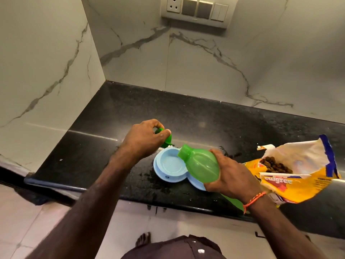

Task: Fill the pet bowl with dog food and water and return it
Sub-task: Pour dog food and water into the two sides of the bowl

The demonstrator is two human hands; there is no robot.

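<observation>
A light blue double pet bowl (168, 166) sits on the black counter near its front edge. Its left basin looks empty of food; the right basin is hidden behind the bottle and my hand. My right hand (230, 173) grips a green plastic bottle (200, 163), tilted with its open neck over the left basin. My left hand (144, 138) holds the green bottle cap (166, 140) just above and behind the bowl. An open yellow dog food bag (291, 174) lies on the counter to the right, brown kibble showing in its mouth.
The black granite counter (112, 146) has wet splashes around the bowl. Marble walls close it in at the back and left. A switch panel (197, 10) is on the back wall. White cabinet fronts and a bare foot show below the counter edge.
</observation>
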